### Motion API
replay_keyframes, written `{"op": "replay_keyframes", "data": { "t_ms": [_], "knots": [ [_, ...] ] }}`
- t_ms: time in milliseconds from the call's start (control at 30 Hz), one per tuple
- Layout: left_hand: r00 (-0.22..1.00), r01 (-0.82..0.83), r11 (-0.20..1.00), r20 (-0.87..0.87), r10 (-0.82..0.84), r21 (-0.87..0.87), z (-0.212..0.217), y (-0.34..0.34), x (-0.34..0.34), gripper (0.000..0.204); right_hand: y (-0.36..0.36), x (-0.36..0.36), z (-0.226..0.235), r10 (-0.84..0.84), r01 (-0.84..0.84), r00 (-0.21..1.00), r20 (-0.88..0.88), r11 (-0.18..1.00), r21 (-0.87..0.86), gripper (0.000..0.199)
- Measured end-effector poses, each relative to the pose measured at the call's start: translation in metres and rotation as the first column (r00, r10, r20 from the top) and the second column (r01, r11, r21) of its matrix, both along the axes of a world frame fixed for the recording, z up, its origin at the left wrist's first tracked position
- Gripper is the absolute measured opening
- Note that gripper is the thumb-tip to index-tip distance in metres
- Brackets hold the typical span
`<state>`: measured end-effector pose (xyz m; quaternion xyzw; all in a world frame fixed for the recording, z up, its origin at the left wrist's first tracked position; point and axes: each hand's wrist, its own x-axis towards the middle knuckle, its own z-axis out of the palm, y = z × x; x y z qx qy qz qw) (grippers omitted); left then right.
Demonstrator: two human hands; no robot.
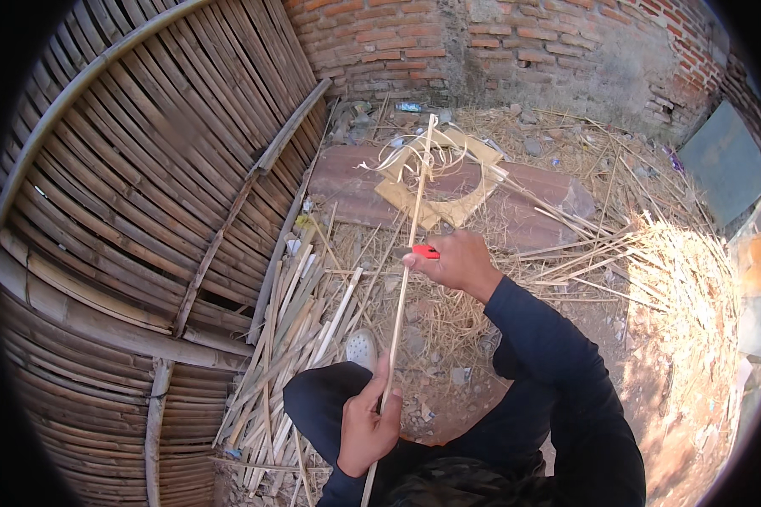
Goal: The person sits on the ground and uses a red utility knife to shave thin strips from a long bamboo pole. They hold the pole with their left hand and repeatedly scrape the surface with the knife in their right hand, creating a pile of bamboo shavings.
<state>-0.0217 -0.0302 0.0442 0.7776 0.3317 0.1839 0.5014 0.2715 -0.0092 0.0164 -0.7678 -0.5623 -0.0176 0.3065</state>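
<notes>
A long, thin bamboo strip (pixel 401 325) runs from my lap away from me, its far end tilted toward the cardboard. Near its lower end, my left hand (pixel 369 427) is closed around it by my left knee. Farther up the strip, my right hand (pixel 458 264) grips a small red-handled knife (pixel 425 252). Its short dark blade touches or lies right against the strip; the rest of the handle is hidden in my fist. Beyond both hands, curled shavings (pixel 445 157) hang about the strip's far part, over a piece of cardboard with a round hole (pixel 391 196).
A pile of split bamboo strips (pixel 266 380) lies on my left, beside a bamboo slat wall (pixel 144 186). More strips (pixel 566 275) and straw-like shavings (pixel 685 313) cover the ground at right. Under the cardboard is a reddish corrugated sheet (pixel 338 182). A brick wall (pixel 558 59) closes the back.
</notes>
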Motion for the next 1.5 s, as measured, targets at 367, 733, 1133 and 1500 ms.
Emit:
{"op": "replay_keyframes", "data": {
  "t_ms": [367, 733, 1133, 1500],
  "knots": [
    [0.998, -0.021, 0.969, 0.064, 0.005, 0.244, -0.007, 0.014, 0.005, 0.053, -0.018, -0.053, -0.011, 0.292, -0.307, 0.947, 0.130, 0.945, 0.115, 0.061],
    [0.999, -0.006, 0.996, -0.045, 0.010, 0.085, 0.003, 0.001, 0.002, 0.053, 0.017, 0.008, -0.009, -0.102, 0.096, 0.992, 0.068, 0.991, 0.092, 0.070],
    [0.990, -0.075, 0.963, -0.096, 0.103, 0.259, 0.010, 0.015, -0.002, 0.046, -0.020, -0.064, -0.009, 0.310, -0.309, 0.951, 0.011, 0.951, -0.016, 0.061],
    [0.973, 0.059, 0.831, -0.218, 0.076, 0.554, 0.023, 0.017, 0.009, 0.043, 0.001, -0.028, -0.008, 0.041, -0.041, 0.999, 0.003, 0.992, -0.118, 0.070]
  ]
}}
